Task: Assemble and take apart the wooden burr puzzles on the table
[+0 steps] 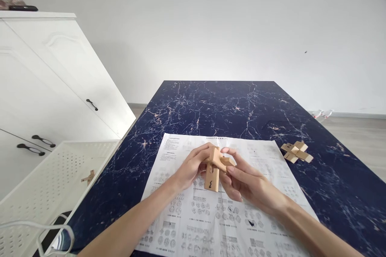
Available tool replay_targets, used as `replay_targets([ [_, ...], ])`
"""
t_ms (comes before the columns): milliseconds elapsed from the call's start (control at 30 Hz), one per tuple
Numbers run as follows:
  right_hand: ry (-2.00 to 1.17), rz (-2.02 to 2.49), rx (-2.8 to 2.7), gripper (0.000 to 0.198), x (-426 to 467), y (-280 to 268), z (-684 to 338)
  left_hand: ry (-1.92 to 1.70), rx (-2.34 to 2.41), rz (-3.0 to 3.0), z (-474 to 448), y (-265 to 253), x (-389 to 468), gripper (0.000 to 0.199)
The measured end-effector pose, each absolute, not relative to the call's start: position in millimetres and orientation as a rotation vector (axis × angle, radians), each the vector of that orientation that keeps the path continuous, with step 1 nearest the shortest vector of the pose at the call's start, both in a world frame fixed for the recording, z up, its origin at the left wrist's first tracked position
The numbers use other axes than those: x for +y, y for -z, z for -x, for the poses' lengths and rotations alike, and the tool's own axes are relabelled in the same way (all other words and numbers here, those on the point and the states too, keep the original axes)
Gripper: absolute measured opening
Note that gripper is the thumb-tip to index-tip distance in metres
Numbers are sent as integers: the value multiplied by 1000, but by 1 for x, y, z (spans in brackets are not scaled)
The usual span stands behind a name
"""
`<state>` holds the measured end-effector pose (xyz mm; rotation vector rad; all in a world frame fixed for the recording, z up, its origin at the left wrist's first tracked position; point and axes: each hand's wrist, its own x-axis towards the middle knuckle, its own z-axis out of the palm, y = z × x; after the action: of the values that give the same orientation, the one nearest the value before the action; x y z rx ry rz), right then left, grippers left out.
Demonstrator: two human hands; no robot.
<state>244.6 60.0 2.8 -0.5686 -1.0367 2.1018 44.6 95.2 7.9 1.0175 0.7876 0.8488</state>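
Observation:
Between my two hands is a wooden interlocking puzzle (212, 178), its pale bars crossing one another and one bar marked with a dark numeral. My left hand (193, 164) grips it from the left, fingertips partly hidden behind the wood. From the right, my right hand (241, 174) pinches a bar with thumb and fingers, the lower fingers curled underneath. The puzzle is held just above a creased instruction sheet (187, 221) printed with small diagrams. Off to the right, another wooden puzzle (297, 151) of crossed bars, with numerals on it, rests beside the sheet's edge.
The sheet lies on a dark blue marble-patterned table (208, 104). At the left stand a white perforated bin (27, 192) with a small wooden piece (88, 177) in it, a white cable (45, 225) and a white cabinet (60, 68) with black handles.

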Motion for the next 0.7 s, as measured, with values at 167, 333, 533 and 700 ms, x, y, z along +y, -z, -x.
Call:
replay_targets([
  [167,-2104,527,-1079,24,60,0,-243,-864,781,-1011,-45,-7,95,54],
  [333,-2088,513,-1162,20,61,1,-248,-837,749,-1045,-45,-7,95,52],
  [533,-2022,512,-1281,18,64,0,-251,-798,748,-1058,-44,-9,95,51],
  [700,-1955,559,-1414,19,64,1,-252,-785,715,-1109,-43,-11,94,48],
])
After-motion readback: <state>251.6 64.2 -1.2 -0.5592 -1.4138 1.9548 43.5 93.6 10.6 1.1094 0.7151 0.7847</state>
